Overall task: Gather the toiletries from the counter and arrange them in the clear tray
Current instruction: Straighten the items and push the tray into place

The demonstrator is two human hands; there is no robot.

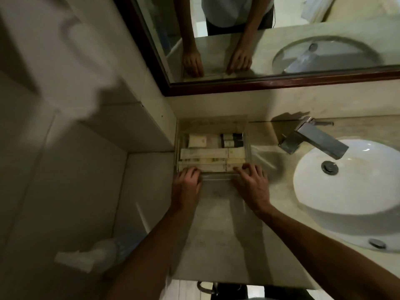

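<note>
Now both hands grip the near edge of the clear tray [213, 126], set in the counter [227, 234] corner beside the sink [350, 176]: left hand [187, 185] and right hand [252, 185], fingers curled over the rim. Boxes [213, 153] and small bottles [231, 140] lie inside.

head view | looks steeply down, near | faces counter [218, 234], mirror [281, 79] at the top

A pale marble counter [225, 230] is carrying a clear tray [216, 124] pushed into its far left corner against the wall, with a white basin [346, 180] and metal faucet [313, 139] sitting to the right.
</note>
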